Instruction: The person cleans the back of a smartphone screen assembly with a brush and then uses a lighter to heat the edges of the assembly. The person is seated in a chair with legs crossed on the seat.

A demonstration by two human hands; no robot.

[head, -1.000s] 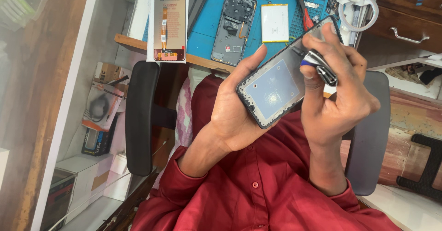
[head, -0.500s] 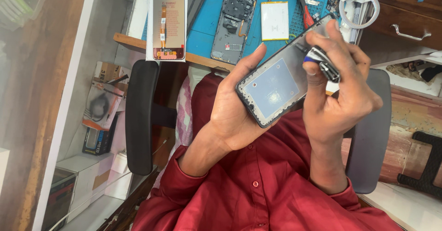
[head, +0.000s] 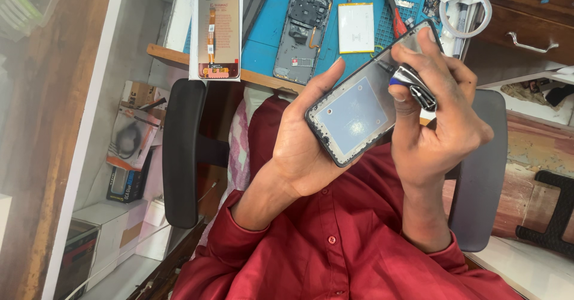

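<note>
Left hand cupping phone frame edges, right hand pinching metal tool at its rim

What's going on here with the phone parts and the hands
A person in a red shirt holds a bare phone frame in the left hand and works a small metal tool against its upper edge with the right hand. Beyond the hands, a blue repair mat carries an opened phone body, a flat white battery, a red-handled screwdriver and a replacement screen in its white backing.
</note>
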